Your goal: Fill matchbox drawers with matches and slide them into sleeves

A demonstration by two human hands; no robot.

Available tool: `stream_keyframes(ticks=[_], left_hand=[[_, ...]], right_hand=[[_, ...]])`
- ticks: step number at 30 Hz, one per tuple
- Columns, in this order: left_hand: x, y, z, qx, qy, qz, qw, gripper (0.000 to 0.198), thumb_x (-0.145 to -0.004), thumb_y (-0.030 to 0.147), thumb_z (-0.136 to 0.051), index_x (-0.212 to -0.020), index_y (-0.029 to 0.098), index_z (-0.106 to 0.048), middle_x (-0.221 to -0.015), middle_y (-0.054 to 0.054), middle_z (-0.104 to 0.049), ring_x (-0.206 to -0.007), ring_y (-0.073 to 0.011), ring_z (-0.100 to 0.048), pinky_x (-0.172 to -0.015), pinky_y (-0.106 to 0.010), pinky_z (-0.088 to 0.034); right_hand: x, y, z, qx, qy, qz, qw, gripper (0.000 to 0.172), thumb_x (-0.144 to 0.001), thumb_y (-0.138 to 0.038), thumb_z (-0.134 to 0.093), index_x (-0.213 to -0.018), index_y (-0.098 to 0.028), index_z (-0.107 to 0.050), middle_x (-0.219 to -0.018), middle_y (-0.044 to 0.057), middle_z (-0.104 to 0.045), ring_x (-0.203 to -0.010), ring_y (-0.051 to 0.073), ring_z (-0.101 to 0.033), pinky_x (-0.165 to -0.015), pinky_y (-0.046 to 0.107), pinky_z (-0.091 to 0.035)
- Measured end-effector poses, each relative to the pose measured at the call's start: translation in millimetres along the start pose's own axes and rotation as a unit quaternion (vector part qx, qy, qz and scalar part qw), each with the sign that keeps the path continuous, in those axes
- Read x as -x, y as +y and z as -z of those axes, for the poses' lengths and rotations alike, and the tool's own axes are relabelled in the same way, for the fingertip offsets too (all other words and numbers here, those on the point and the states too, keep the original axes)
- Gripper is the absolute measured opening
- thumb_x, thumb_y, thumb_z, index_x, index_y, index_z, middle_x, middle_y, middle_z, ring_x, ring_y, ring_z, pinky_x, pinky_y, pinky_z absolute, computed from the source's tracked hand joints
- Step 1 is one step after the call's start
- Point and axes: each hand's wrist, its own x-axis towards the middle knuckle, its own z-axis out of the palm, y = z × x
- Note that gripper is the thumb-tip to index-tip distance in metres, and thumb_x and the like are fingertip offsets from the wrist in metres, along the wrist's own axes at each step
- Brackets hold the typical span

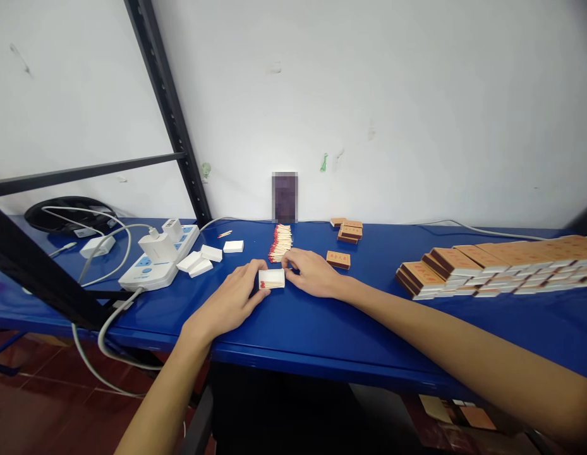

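Note:
A white matchbox tray with a few red-headed matches lying along its near side is pinched between the thumb and fingers of my left hand. My right hand is at the tray's right end, just below a pile of matches. Its fingers are curled in toward the thumb; whether a match is between them is too small to tell. Several white trays lie to the left of the pile. An orange-topped matchbox rests beyond my right wrist.
A long stack of matchboxes stands at the right. More matchboxes sit near the wall. On the left are a power strip with plugs and cables, a dark shelf post and a few loose matches. A pixelated dark rectangle leans at the wall.

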Motion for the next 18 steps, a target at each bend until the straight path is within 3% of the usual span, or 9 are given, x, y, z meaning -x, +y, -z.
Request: stream_keyframes(ticks=[7, 11, 18], left_hand=[[-0.1, -0.5, -0.4, -0.011, -0.006, -0.001, 1.0, 0.023, -0.097, 0.035, -0.041, -0.118, 0.025, -0.043, -0.119, -0.006, -0.056, -0.11, -0.0265, -0.053, -0.091, -0.04, -0.044], [-0.5, -2.0, -0.7, -0.032, -0.012, -0.005, 0.999, 0.024, -0.098, 0.038, -0.041, -0.116, 0.025, -0.047, -0.118, -0.005, -0.056, -0.11, -0.0258, -0.052, -0.093, -0.041, -0.043], [-1.9, -0.1, 0.0, -0.04, -0.019, -0.005, 0.999, 0.027, -0.096, 0.043, -0.042, -0.112, 0.024, -0.052, -0.117, -0.005, -0.058, -0.11, -0.0252, -0.053, -0.094, -0.041, -0.042]], right_hand=[[-0.9, 2.4, -1.6, -0.008, -0.009, 0.008, 1.0, 0.009, -0.089, -0.016, -0.048, -0.083, -0.018, -0.054, -0.082, 0.001, -0.059, -0.071, 0.013, -0.049, -0.065, 0.025, -0.031], [-1.0, 2.2, -2.5, 0.002, -0.01, -0.023, 1.0, 0.017, -0.095, -0.021, -0.042, -0.084, -0.018, -0.055, -0.085, 0.002, -0.063, -0.074, 0.014, -0.053, -0.069, 0.027, -0.03], [-0.4, -1.4, -1.6, 0.047, 0.03, -0.061, 0.997, 0.011, -0.088, -0.02, -0.051, -0.084, -0.019, -0.061, -0.062, -0.003, -0.06, -0.06, 0.013, -0.052, -0.078, 0.03, -0.03]])
